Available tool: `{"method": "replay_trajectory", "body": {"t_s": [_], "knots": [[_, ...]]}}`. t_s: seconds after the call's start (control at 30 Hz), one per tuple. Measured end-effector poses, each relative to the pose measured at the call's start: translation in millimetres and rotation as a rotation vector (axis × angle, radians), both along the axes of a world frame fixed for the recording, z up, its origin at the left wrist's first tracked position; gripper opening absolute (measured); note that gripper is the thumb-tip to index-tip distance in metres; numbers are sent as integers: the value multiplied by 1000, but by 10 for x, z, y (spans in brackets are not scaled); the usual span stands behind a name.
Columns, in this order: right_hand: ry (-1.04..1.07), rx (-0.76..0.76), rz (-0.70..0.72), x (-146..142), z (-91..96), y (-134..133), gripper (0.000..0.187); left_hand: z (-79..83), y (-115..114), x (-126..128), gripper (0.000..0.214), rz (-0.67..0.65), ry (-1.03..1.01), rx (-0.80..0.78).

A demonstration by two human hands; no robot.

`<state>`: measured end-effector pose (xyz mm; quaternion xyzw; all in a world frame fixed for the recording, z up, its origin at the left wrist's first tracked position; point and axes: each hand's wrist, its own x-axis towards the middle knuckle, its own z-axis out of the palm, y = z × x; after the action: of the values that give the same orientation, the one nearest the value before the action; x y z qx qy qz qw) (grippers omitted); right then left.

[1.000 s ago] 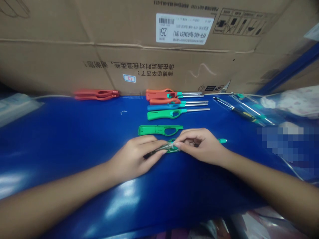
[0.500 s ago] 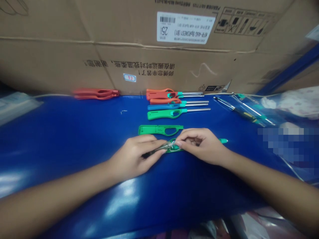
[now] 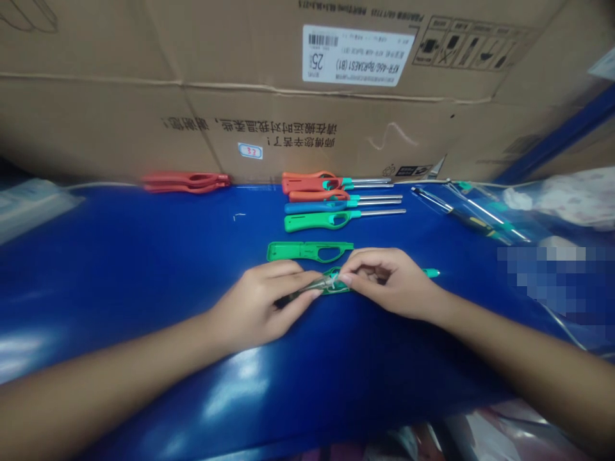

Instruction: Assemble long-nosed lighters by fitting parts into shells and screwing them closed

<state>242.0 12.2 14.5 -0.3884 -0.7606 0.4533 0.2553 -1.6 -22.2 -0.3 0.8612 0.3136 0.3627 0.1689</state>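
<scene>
My left hand (image 3: 259, 299) is closed around a small translucent dark lighter fuel tank (image 3: 303, 289), whose narrow end points right. At that end my right hand (image 3: 396, 282) pinches with thumb and forefinger beside a thin pale piece (image 3: 335, 280); its fingertips hide what they grip. Under both hands lies an open green lighter shell half (image 3: 342, 289), mostly covered, with a teal tip (image 3: 432, 273) showing past my right hand. Just behind it rests the other green shell half (image 3: 284, 251), hollow side up.
Lighters with metal rods, including a green one (image 3: 307, 222) and a blue one (image 3: 307, 207), lie in a row near the cardboard box (image 3: 269, 57). Red handle shells (image 3: 187, 182) sit left. Metal rods (image 3: 435, 201) and plastic bags (image 3: 567, 202) lie right on the blue table (image 3: 144, 269).
Almost nothing differs. Both hands keep their places, with only a very slight shift of the fingertips at the tank's narrow end.
</scene>
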Motion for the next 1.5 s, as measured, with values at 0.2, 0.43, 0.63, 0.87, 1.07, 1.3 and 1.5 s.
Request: {"method": "replay_trajectory", "body": {"t_s": [0.2,0.43,0.63,0.87,1.07,1.3,1.5], "knots": [[-26,230,71,83,50,14,13,33,-4,3,25,15,5,-13],[-261,592,254,152,68,59,34,36,12,1,23,43,4,4],[-391,644,309,179,8,114,34,8,23,1,25,41,5,-6],[-342,558,311,250,47,159,37,3,42,4,19,42,29,-33],[-353,562,314,249,54,153,36,-9,50,-13,20,43,76,-72],[-377,607,309,257,30,163,36,-6,43,-14,20,53,56,-84],[-397,615,306,276,32,151,36,-19,56,-14,19,58,40,-104]]}}
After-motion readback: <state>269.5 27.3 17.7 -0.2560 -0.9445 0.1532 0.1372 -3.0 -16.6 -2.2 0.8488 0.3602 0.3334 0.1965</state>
